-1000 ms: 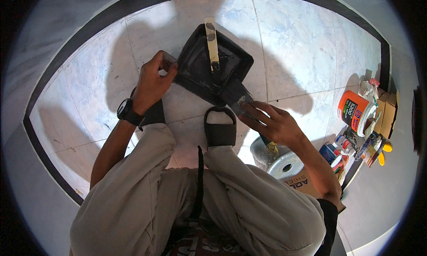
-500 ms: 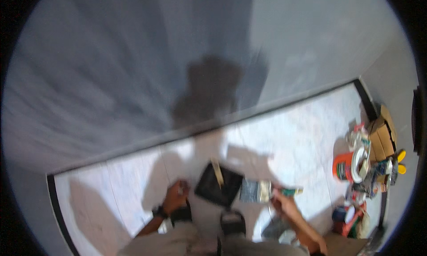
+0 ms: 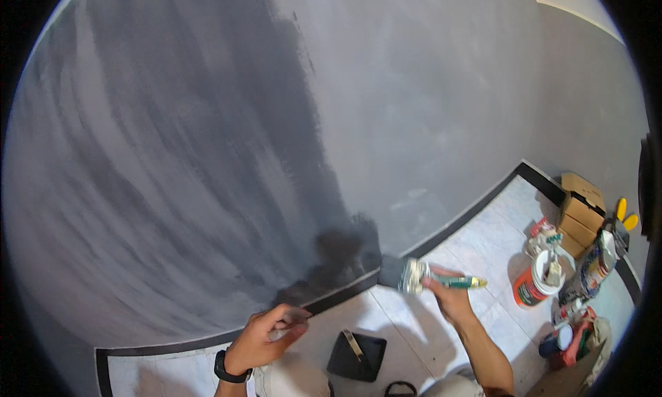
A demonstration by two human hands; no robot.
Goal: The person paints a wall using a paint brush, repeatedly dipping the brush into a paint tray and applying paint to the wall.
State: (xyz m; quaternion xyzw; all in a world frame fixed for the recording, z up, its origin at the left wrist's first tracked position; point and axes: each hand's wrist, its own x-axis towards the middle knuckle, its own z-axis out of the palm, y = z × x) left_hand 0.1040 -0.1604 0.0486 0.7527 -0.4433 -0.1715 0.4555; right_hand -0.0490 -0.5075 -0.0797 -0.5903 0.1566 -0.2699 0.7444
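Note:
A wide paintbrush (image 3: 415,275) with grey-coated bristles and a green handle is gripped in my right hand (image 3: 448,293). Its bristles point left, close to the foot of the wall (image 3: 276,135), where dark grey paint meets a lighter grey area. My left hand (image 3: 270,333), with a black watch on the wrist, hovers over the floor left of the tray. Its fingers are loosely curled, thumb apart, and nothing shows in them. Below and between my hands, a black square tray (image 3: 369,366) lies on the floor with a narrow flat stick (image 3: 353,343) across it.
Black skirting (image 3: 455,225) runs along the wall base. To the right stand an orange-and-white bucket (image 3: 529,287) with a brush in it, cardboard boxes (image 3: 579,218), yellow-handled tools (image 3: 624,214) and a blue can (image 3: 555,342) beside red cloth. Pale tiles (image 3: 393,321) cover the floor.
The view has tilted up to show more wall. My right hand has raised the brush from beside the tray to near the wall's foot. My left hand has also come up.

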